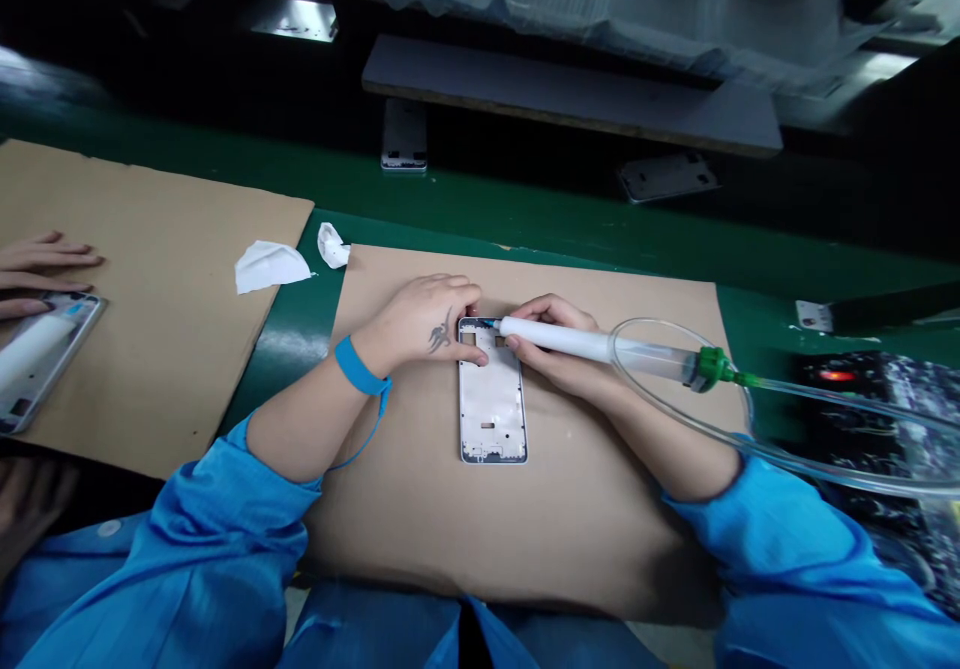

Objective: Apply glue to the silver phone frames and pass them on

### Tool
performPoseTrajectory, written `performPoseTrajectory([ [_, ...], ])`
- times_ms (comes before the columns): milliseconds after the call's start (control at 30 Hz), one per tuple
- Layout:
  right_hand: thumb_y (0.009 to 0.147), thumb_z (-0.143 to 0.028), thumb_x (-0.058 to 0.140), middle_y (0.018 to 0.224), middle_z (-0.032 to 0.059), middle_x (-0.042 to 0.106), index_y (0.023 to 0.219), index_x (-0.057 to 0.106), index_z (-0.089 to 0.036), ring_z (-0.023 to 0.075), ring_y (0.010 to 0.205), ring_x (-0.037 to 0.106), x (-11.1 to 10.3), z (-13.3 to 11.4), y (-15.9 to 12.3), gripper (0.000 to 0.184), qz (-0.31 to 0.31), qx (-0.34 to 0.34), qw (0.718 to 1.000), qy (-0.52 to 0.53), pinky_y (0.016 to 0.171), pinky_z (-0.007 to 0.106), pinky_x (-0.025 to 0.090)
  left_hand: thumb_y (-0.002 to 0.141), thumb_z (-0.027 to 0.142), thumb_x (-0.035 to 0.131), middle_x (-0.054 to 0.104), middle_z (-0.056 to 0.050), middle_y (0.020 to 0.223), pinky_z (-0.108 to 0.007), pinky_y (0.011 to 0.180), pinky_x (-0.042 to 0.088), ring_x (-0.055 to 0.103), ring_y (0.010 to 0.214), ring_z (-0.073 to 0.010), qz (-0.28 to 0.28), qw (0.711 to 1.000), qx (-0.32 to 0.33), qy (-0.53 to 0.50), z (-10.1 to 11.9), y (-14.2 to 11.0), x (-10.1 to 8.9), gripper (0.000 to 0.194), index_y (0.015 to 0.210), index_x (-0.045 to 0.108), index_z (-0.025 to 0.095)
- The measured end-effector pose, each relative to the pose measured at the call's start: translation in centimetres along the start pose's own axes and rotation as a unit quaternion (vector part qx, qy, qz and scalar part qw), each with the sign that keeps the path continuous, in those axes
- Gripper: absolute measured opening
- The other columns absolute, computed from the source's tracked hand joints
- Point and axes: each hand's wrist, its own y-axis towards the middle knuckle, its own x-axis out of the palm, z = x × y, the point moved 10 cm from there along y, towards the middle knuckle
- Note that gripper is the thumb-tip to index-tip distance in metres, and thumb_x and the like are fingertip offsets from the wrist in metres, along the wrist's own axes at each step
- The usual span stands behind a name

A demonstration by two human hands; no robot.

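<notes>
A silver phone frame [491, 404] with cut-outs and a dark rim lies on the brown cardboard sheet [405, 509] in front of me. My left hand [431, 324] grips its upper left edge, thumb on the inner face and fingers curled behind the top. In my right hand [559, 344] is a white dispensing syringe [592, 341], closed between thumb and fingers. Its blue needle tip meets or hovers just over the frame's top edge; contact cannot be made out. A green cap [712, 369] joins the syringe to a clear air hose [840, 399]. A blue wrist strap circles my left wrist.
To the left, a co-worker's hand [41, 264] rests by another phone frame [82, 324] on a second cardboard sheet [172, 219]. White paper scraps [270, 266] lie between the sheets. More frames [405, 134] sit beneath a shelf [562, 94]. A dark box with a red display [836, 376] stands right.
</notes>
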Motion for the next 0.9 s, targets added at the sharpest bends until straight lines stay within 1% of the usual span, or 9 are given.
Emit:
performPoseTrajectory([
  [133, 0.091, -0.047, 0.088, 0.089, 0.0038, 0.08, 0.104, 0.073, -0.025, 0.017, 0.07, 0.071, 0.08, 0.01, -0.03, 0.029, -0.007, -0.003, 1.0, -0.006, 0.06, 0.028, 0.057, 0.078, 0.078, 0.09, 0.067, -0.003, 0.091, -0.034, 0.076, 0.036, 0.061, 0.086, -0.0229, -0.001, 1.0, -0.002, -0.001, 0.02, -0.03, -0.03, 0.066, 0.089, 0.057, 0.022],
  [233, 0.088, -0.044, 0.088, 0.085, 0.0031, 0.079, 0.1, 0.073, -0.025, 0.0169, 0.068, 0.069, -0.03, -0.2, 0.01, 0.028, 0.002, 0.002, 1.0, -0.005, 0.059, 0.027, 0.054, 0.076, 0.078, 0.091, 0.066, -0.002, 0.091, -0.034, 0.077, 0.037, 0.061, 0.086, -0.0226, 0.0, 1.0, 0.001, -0.012, 0.02, -0.09, -0.1, 0.067, 0.09, 0.057, 0.022],
  [400, 0.084, -0.04, 0.088, 0.08, 0.002, 0.076, 0.096, 0.073, -0.025, 0.0163, 0.065, 0.066, -0.03, -0.33, 0.05, 0.025, 0.013, 0.004, 1.0, 0.011, 0.056, 0.027, 0.051, 0.079, 0.082, 0.086, 0.066, -0.002, 0.091, -0.035, 0.078, 0.039, 0.061, 0.086, -0.0233, 0.004, 1.0, 0.006, -0.024, -0.12, -0.19, -0.12, 0.067, 0.091, 0.058, 0.022],
  [533, 0.083, -0.041, 0.089, 0.081, 0.0023, 0.077, 0.096, 0.073, -0.025, 0.0166, 0.065, 0.066, 0.03, -0.09, 0.07, 0.026, 0.012, 0.009, 1.0, 0.014, 0.056, 0.027, 0.051, 0.074, 0.079, 0.092, 0.065, -0.001, 0.091, -0.035, 0.078, 0.039, 0.061, 0.086, -0.0225, 0.005, 1.0, 0.007, -0.025, -0.21, -0.14, -0.08, 0.069, 0.091, 0.058, 0.022],
  [600, 0.083, -0.04, 0.089, 0.081, 0.0024, 0.077, 0.096, 0.073, -0.025, 0.0165, 0.065, 0.066, -0.02, -0.16, 0.1, 0.026, 0.014, 0.007, 1.0, 0.013, 0.056, 0.027, 0.051, 0.073, 0.079, 0.093, 0.065, -0.001, 0.09, -0.034, 0.077, 0.038, 0.06, 0.085, -0.0222, 0.005, 1.0, 0.008, -0.024, -0.24, -0.11, -0.06, 0.069, 0.09, 0.057, 0.022],
  [667, 0.082, -0.04, 0.088, 0.08, 0.0025, 0.077, 0.094, 0.073, -0.024, 0.0163, 0.064, 0.066, -0.08, -0.3, 0.15, 0.024, 0.014, 0.004, 1.0, 0.011, 0.055, 0.027, 0.051, 0.076, 0.081, 0.09, 0.065, -0.001, 0.089, -0.034, 0.076, 0.038, 0.06, 0.084, -0.0223, 0.007, 1.0, 0.011, -0.021, -0.22, -0.11, -0.07, 0.069, 0.089, 0.057, 0.022],
  [800, 0.082, -0.04, 0.089, 0.08, 0.0027, 0.077, 0.094, 0.073, -0.024, 0.0163, 0.064, 0.067, -0.16, -0.43, 0.19, 0.025, 0.01, 0.0, 1.0, 0.004, 0.055, 0.027, 0.05, 0.084, 0.088, 0.077, 0.066, -0.002, 0.089, -0.035, 0.076, 0.037, 0.061, 0.085, -0.023, 0.014, 0.999, 0.022, -0.019, -0.06, -0.19, -0.17, 0.069, 0.09, 0.057, 0.022],
  [900, 0.082, -0.043, 0.089, 0.081, 0.0031, 0.078, 0.094, 0.073, -0.024, 0.0165, 0.064, 0.067, -0.19, -0.35, 0.18, 0.028, 0.006, 0.002, 1.0, 0.001, 0.056, 0.027, 0.05, 0.085, 0.089, 0.074, 0.067, -0.003, 0.089, -0.035, 0.075, 0.037, 0.061, 0.084, -0.0231, 0.016, 0.999, 0.022, -0.017, -0.04, -0.23, -0.17, 0.07, 0.09, 0.057, 0.022],
])
